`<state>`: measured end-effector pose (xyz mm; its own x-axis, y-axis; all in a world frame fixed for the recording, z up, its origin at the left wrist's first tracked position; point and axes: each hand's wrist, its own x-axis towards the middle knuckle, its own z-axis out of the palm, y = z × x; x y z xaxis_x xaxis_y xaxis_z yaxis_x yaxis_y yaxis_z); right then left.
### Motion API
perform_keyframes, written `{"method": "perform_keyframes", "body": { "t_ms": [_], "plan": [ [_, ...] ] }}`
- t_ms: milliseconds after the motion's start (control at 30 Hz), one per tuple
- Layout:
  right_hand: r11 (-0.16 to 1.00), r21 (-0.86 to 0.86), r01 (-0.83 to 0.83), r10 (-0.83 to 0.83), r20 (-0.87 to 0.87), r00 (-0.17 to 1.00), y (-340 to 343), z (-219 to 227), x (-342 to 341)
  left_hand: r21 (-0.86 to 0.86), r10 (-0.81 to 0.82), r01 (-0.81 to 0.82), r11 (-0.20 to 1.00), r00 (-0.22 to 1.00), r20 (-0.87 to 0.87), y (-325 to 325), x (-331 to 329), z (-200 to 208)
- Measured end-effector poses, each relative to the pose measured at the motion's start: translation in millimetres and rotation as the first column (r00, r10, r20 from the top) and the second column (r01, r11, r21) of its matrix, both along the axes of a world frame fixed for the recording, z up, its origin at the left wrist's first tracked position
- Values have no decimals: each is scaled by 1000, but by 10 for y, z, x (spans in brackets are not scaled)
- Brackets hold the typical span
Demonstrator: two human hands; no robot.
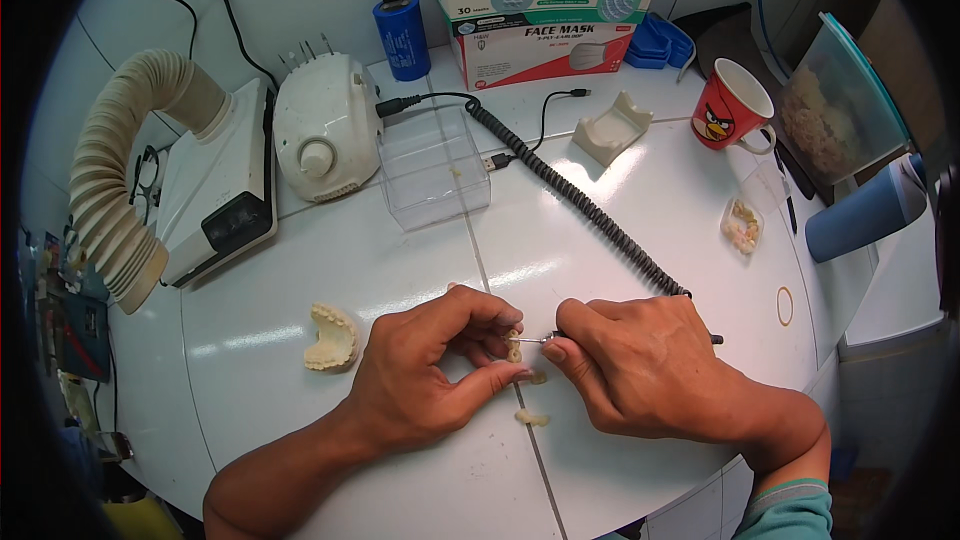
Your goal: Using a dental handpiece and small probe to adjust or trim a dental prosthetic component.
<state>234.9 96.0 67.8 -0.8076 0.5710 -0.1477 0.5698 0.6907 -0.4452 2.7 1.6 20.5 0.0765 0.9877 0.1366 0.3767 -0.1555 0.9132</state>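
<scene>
My left hand [420, 360] pinches a small cream row of tooth crowns [514, 348] between thumb and fingers. My right hand [655, 365] is closed round a rotary handpiece [716, 339], most of which the hand hides. Its thin metal bur [530, 341] points left and meets the crowns, or comes very close to them. Just below my fingertips lies another small cream tooth piece [532, 418] on the white table [420, 480]. Left of my left hand sits a cream dental model [331, 338] shaped like a jaw arch.
A coiled black cord [570, 190] runs from the white control unit [325, 130] toward my right hand. At the left stands a ribbed suction hose [95, 170]. Behind are a clear plastic box [435, 185], a beige rest [612, 128], a red mug [730, 105] and stacked cartons [545, 50].
</scene>
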Motion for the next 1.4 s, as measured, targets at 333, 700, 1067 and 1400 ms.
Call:
{"method": "perform_keyframes", "body": {
  "t_ms": [333, 700, 1067, 1400],
  "plan": [
    [1000, 26, 12, -12, -8, 1000, -17, -24, 8, -7, 0, 0, 1000, 1000, 0, 2, -5, -12],
    [1000, 10, 0, 0, -10, 1000, -3, -4, 2, 15, -18, 18, 1000, 1000, -17, 5, -20, -11],
    [1000, 28, 5, -5, -10, 1000, -16, -20, 7, -3, -16, 16, 1000, 1000, -2, -3, -6, 12],
    [1000, 24, 1, -1, 13, 1000, -13, 12, -4, 9, -14, 14, 1000, 1000, 17, 3, 8, 8]
  ]
}}
